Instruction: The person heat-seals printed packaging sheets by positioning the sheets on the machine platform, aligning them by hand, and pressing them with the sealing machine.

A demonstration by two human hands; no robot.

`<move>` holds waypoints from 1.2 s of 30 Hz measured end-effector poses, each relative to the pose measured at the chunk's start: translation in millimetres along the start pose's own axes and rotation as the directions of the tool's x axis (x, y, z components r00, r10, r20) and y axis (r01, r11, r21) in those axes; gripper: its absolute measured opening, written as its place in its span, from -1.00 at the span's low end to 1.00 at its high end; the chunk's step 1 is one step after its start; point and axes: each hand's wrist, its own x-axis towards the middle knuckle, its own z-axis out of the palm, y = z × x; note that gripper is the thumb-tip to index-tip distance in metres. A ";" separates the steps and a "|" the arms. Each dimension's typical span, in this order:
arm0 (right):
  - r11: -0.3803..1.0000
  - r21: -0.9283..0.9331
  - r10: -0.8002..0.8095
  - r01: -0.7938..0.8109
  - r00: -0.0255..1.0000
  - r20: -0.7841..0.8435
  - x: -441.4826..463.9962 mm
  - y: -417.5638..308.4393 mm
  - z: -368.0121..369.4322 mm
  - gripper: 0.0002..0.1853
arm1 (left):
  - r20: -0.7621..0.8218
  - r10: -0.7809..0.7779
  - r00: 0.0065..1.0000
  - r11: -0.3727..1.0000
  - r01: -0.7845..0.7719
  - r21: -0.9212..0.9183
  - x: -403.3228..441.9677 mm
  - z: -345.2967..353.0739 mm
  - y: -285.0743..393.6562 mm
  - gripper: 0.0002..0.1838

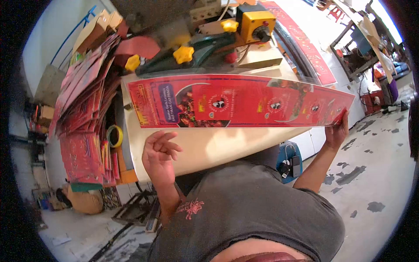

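Note:
A long red printed sheet [251, 105] with panda logos and food pictures stretches across the cream-topped table [209, 146]. At its right end my right hand [337, 133] grips the lower corner, fingers partly behind the sheet. My left hand [160, 153] is raised just below the sheet's left part, its fingers loosely curled and apart, holding nothing. Beyond the sheet stands a dark machine with yellow star-shaped knobs [183, 55] and a yellow box-shaped unit [257, 26].
Stacked red printed sheets [83, 100] crowd the table's left side, with a yellow tape roll [115, 136] beside them. Another long red sheet [301, 41] lies at the back right. A blue container [289, 161] with chargers sits below the table. A person [85, 200] is at the lower left.

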 end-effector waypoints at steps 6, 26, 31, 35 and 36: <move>0.990 0.004 0.143 -0.144 0.990 0.012 12.4 29.2 12.7 -0.53 | -0.378 -0.018 0.926 1.000 0.018 -0.005 -14.7 -24.2 -5.8 -0.57; 0.895 -0.297 0.370 -0.332 0.925 0.082 19.6 95.2 92.3 -0.52 | -0.642 0.244 0.727 0.942 -0.336 -0.023 -17.9 -94.6 3.6 -0.65; 0.922 -0.258 0.329 -0.288 0.935 0.131 19.8 97.4 75.8 -0.52 | -0.675 0.272 0.686 0.935 -0.355 0.015 -11.0 -80.2 7.5 -0.84; 0.919 -0.276 0.329 -0.281 0.933 0.144 22.3 89.8 66.3 -0.54 | -0.686 0.287 0.669 0.943 -0.325 0.077 -3.5 -67.2 16.1 -0.88; 0.923 -0.260 0.337 -0.284 0.922 0.189 26.2 87.8 55.1 -0.54 | -0.697 0.303 0.650 0.937 -0.336 0.095 -3.3 -65.4 17.2 -0.88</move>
